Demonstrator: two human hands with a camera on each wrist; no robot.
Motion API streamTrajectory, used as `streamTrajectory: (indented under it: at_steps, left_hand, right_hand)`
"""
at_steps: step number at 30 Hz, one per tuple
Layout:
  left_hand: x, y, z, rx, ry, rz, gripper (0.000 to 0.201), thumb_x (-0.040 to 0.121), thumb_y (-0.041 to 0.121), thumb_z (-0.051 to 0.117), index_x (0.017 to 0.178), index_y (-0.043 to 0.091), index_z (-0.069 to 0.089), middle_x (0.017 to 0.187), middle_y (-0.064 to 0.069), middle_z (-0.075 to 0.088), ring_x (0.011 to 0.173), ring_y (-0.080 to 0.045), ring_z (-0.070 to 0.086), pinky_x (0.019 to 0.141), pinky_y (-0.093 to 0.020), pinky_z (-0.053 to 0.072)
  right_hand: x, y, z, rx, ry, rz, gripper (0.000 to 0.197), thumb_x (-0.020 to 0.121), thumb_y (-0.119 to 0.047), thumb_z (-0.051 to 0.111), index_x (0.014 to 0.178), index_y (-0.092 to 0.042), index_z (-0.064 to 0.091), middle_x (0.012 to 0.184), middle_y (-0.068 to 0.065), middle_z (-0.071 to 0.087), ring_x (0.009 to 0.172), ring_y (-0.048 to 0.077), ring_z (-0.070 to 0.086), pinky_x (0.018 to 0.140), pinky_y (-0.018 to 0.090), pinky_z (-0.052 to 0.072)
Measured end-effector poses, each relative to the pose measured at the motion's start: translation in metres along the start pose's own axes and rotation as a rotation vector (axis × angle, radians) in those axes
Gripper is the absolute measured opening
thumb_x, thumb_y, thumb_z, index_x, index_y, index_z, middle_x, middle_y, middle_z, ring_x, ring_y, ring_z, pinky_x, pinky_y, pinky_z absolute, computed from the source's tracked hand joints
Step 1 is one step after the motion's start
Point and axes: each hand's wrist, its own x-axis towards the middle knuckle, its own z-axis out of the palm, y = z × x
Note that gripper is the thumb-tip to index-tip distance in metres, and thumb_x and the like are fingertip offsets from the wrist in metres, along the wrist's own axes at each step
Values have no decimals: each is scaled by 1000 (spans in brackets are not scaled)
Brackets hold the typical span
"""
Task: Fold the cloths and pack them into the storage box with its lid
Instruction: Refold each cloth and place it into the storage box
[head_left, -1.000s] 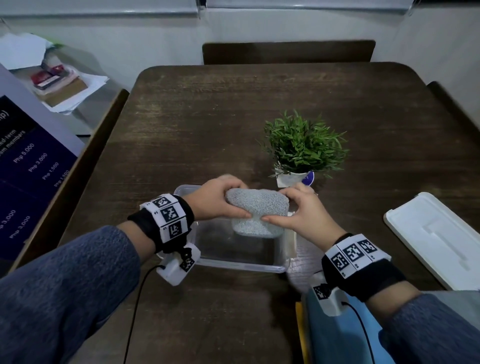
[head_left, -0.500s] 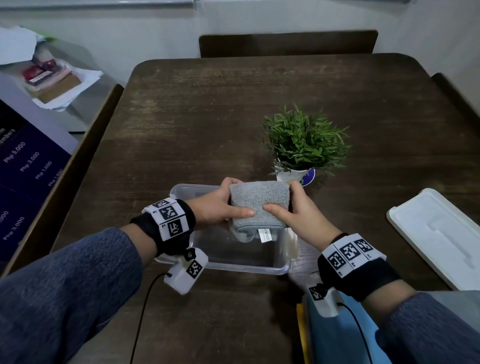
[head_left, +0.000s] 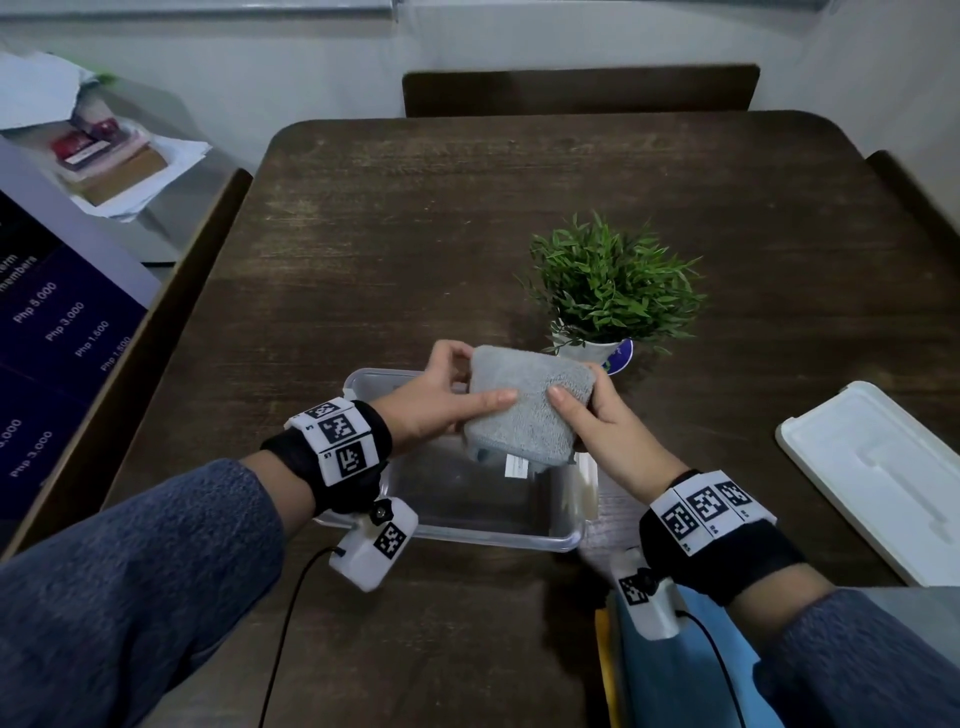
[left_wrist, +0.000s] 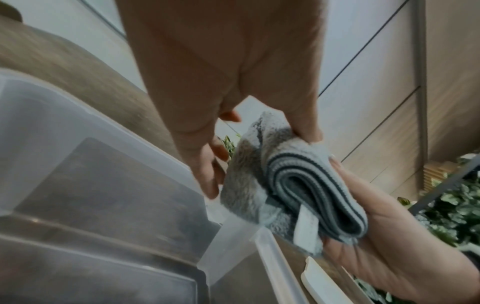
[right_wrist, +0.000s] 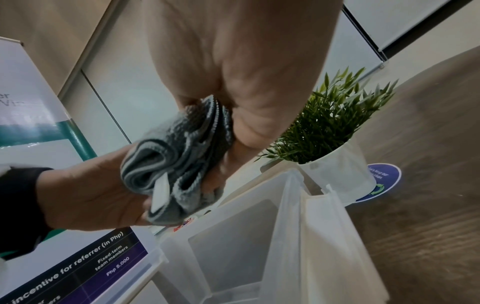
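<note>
A folded grey cloth with a white tag hangs above the far right part of the clear storage box. My left hand grips its left side, thumb on top. My right hand grips its right side, thumb on top too. The left wrist view shows the cloth's rolled layers pinched between both hands over the box. In the right wrist view the cloth is above the box's open, empty inside. The white lid lies flat at the table's right edge.
A small potted plant stands just behind the box and hands. A blue item sits at the table's near edge under my right wrist. Chairs border the dark wooden table at the far side and left.
Both hands have turned the folded cloth so its flat face is up and its tag end points toward me, and raised it a little above the box.
</note>
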Motion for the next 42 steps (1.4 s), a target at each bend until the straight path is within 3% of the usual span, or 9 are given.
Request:
streamTrajectory:
  at_steps: [2,5,11,16,22,26,35,40,42]
  left_hand:
    - [1,0,-3,89,108,5,68,69,45,80,113,12,41,108,-2,54,95,-15,60,80,-35,56]
    - [1,-2,-6,108,-10,-50,70,58,62,78,102,12,58,104,-10,67,91,-22,69,87,-42,57]
    - [0,3,1,13,-128,-21,61,77,37,77,112,-10,60,116,-28,63,108,-42,61,102,-54,43]
    - [4,8,3,-60,-222,-86,32,92,20,58,118,2,59,114,-15,67,99,-23,67,91,-36,55]
    - [5,6,1,75,-250,-43,45,73,19,81,115,14,66,115,-3,70,109,-18,66,97,-31,49]
    - [8,3,6,42,-239,1,47,77,1,74,120,13,59,119,-5,68,110,-17,65,95,-29,52]
    - [10,-5,8,-3,-207,76,61,77,2,75,129,18,47,120,-3,64,111,-15,63,93,-30,53]
    - [11,-5,8,190,-120,103,61,74,12,80,107,15,29,101,-3,56,88,-8,62,71,-22,54]
    - [10,-8,6,199,-142,143,67,72,12,82,106,24,25,107,-6,50,89,-15,62,75,-32,58]
  right_hand:
    - [1,0,0,24,38,-13,40,85,-42,53,121,-29,42,115,-12,59,105,-4,60,95,30,49]
    - [1,2,0,35,48,-32,28,91,-37,50,117,-32,42,117,-13,58,107,-7,58,95,23,46]
    - [-3,2,-2,24,26,-27,60,85,-46,56,133,-23,29,120,-11,51,108,-3,57,88,19,50]
    - [-3,6,-6,36,-45,13,102,67,-23,84,143,-30,17,129,-11,42,116,6,52,97,28,50]
    - [-2,9,-12,84,9,-17,84,65,-20,85,132,-35,36,127,-2,51,115,9,58,94,29,52]
    - [-1,10,-11,159,17,-14,81,66,-14,85,131,-30,38,120,-1,55,106,6,62,87,30,53]
    - [4,18,-16,159,38,32,63,68,-21,79,120,-21,44,119,5,60,115,19,61,93,36,52]
    - [8,26,-15,50,59,34,57,74,-23,77,121,-17,44,120,7,61,115,19,60,101,45,48]
    - [11,28,-14,20,65,34,53,79,-12,75,123,-14,45,120,7,62,114,18,61,101,44,48]
